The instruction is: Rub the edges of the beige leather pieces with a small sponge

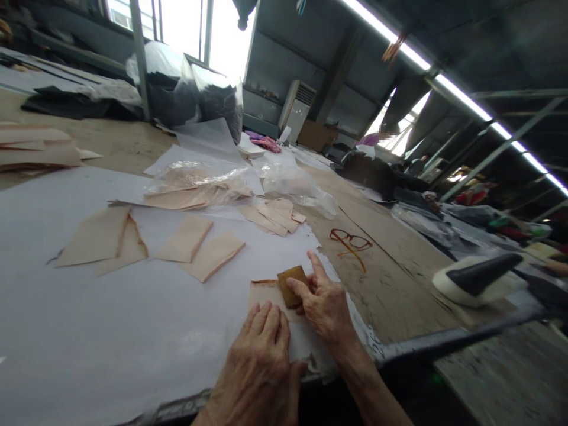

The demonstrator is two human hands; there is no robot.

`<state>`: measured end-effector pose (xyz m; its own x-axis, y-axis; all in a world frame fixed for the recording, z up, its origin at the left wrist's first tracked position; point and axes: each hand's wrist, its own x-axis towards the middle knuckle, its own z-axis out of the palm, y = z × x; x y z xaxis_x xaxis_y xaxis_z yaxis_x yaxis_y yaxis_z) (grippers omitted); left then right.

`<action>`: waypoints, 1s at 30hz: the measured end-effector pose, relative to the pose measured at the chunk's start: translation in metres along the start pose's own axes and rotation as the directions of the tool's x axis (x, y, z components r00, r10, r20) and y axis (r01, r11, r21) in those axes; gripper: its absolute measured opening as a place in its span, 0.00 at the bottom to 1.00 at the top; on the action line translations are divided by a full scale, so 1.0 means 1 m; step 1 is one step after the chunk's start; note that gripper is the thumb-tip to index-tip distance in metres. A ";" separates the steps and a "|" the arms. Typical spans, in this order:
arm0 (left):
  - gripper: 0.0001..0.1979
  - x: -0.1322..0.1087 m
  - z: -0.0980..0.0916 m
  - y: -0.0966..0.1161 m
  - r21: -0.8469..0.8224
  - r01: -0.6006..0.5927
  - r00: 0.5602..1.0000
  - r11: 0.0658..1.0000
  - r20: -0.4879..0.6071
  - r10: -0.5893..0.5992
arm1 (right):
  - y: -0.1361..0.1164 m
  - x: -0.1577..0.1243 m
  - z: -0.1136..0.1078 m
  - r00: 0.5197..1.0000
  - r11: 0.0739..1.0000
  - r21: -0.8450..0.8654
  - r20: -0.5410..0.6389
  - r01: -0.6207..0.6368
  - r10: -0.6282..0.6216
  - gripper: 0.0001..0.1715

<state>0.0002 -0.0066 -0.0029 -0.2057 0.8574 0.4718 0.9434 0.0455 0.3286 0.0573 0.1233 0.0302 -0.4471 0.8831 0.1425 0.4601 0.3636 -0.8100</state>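
Observation:
My right hand (323, 302) grips a small brown block (291, 283), thumb and fingers pinched on it, index finger stretched forward. The block rests on a tan, pale piece of leather-like material (262, 292) with a reddish-brown edge. My left hand (261, 355) lies flat on the near part of that piece, fingers together and extended, pressing it onto the white paper sheet (89, 319) that covers the table.
Several tan cut pieces (184, 238) lie spread on the paper, more under clear plastic bags (195, 180). Brown-framed glasses (350, 241) rest on the bare wooden table at right. A white and black object (474, 278) sits past the table edge. Dark bags and stacks stand at the back.

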 end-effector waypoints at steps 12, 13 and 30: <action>0.22 0.002 -0.001 0.002 0.012 -0.017 0.996 1.000 -0.084 0.018 | -0.015 0.002 -0.039 0.935 0.639 0.688 0.189 -0.344 0.300 0.12; 0.22 0.002 -0.001 0.002 0.010 -0.017 0.997 1.000 -0.081 0.018 | -0.012 -0.001 -0.032 0.939 0.689 0.640 0.208 -0.341 0.273 0.12; 0.22 -0.003 0.005 0.002 -0.028 0.013 0.997 1.000 -0.073 -0.015 | -0.016 0.005 0.015 0.994 0.904 -0.414 0.075 0.109 -0.085 0.13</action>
<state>0.0042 -0.0067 -0.0074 -0.2386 0.8170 0.5249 0.9327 0.0423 0.3581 0.0361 0.1171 0.0352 -0.5406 0.8243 0.1682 0.6850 0.5474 -0.4807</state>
